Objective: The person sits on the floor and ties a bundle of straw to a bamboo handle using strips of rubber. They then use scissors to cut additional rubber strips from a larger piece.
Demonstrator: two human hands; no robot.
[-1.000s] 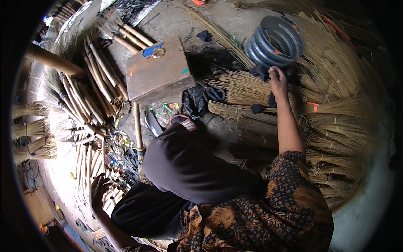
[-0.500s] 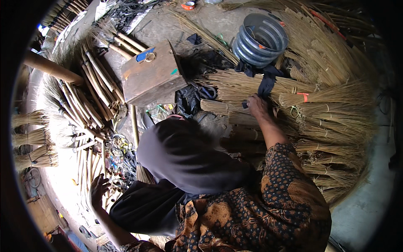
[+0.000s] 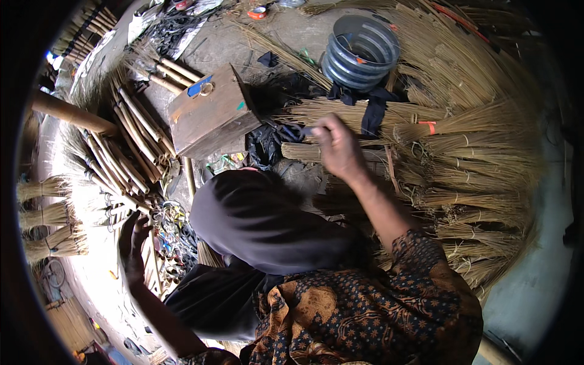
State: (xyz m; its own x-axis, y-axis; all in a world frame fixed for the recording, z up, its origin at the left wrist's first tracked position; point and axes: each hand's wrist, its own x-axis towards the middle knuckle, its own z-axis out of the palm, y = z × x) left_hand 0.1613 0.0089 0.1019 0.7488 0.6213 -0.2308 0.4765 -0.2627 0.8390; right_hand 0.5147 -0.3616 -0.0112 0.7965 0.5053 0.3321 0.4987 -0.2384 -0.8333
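My right hand (image 3: 338, 146) is closed in front of the wooden box, over the straw bundles. A small dark bluish piece shows at its fingertips, too small to name. Right beside it, dark-handled pliers or scissors (image 3: 288, 130) lie against the black plastic (image 3: 264, 146); I cannot tell if the fingers touch them. A black cloth strip (image 3: 373, 115) lies over the straw bundle (image 3: 350, 112), apart from this hand. My left hand (image 3: 132, 243), fingers apart and holding nothing visible, is raised by the broom handles (image 3: 115, 159) at the left.
A wooden box (image 3: 210, 115) stands at the centre, with a ribbed metal bucket (image 3: 359, 58) beyond it. Tied straw bundles (image 3: 474, 176) are stacked along the right. A thick bamboo pole (image 3: 73, 112) juts in from the left. Coloured scraps (image 3: 173, 225) litter the floor.
My right hand has left the black cloth strip and moved left, toward the tool beside the box. My left hand has risen slightly. The whole view has shifted a little.
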